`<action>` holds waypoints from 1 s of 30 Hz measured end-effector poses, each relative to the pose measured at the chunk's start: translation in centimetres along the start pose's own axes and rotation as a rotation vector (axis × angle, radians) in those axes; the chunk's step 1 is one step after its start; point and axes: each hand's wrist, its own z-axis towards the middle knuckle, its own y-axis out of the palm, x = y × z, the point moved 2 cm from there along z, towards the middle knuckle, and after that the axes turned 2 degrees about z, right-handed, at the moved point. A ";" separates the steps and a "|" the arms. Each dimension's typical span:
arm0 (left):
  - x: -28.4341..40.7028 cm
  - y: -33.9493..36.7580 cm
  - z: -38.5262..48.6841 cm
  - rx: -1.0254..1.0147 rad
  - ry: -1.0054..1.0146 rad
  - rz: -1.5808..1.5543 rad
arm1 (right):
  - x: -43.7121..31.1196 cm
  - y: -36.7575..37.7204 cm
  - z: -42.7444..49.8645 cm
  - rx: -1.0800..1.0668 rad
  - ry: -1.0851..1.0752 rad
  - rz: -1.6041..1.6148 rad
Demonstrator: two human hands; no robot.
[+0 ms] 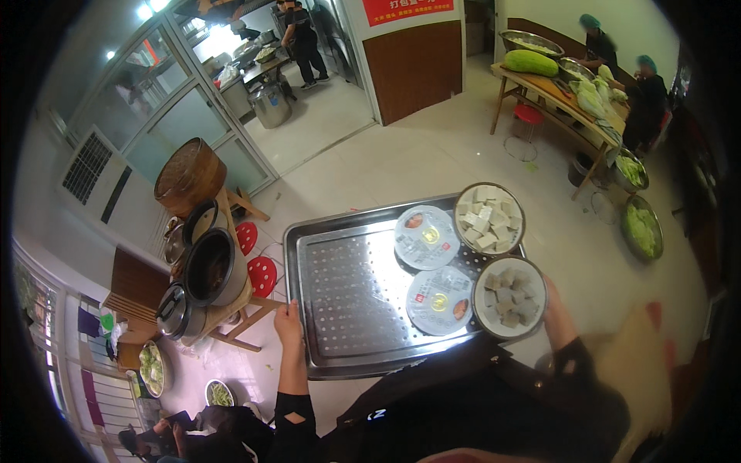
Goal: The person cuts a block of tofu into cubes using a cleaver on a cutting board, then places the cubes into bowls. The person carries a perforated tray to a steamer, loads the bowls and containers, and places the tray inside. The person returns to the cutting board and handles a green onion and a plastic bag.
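Note:
A perforated metal tray (347, 289) is held level in front of me. My left hand (289, 322) grips its left rim. At the right end, my right hand (557, 312) is beside a bowl of grey cubes (510, 296), its fingers mostly hidden behind that bowl and the tray's edge. A bowl of white tofu cubes (489, 219) stands at the tray's far right corner, touching or close to the other bowl. Two round sealed containers with printed film lids, one farther (427, 238) and one nearer (440, 300), lie left of the bowls.
To the left, a wooden bench (246, 289) carries pots and a bamboo steamer (190, 176), with red stools (262, 277) beside it. Co-workers sit at a wooden table (556, 87) with vegetables, upper right. Basins of greens (642, 228) stand on the floor. Another person (304, 43) stands beyond a doorway.

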 end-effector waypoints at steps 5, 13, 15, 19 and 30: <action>-1.9 3.2 -2.6 0.077 0.073 -0.165 | -3.4 -0.7 3.7 -0.036 0.048 0.004; -2.3 4.4 -7.3 0.072 -0.213 -0.390 | -7.9 1.6 3.3 -0.095 -0.013 -0.174; -1.7 3.5 -8.3 0.128 -0.202 -0.404 | -8.7 1.9 2.2 -0.079 -0.032 -0.203; -1.2 3.0 -9.1 0.103 -0.143 -0.383 | -10.3 2.4 -0.3 -0.098 -0.026 -0.207; 4.5 -3.9 -5.9 0.094 -0.109 -0.381 | -14.4 8.0 -4.8 -0.145 -0.094 -0.114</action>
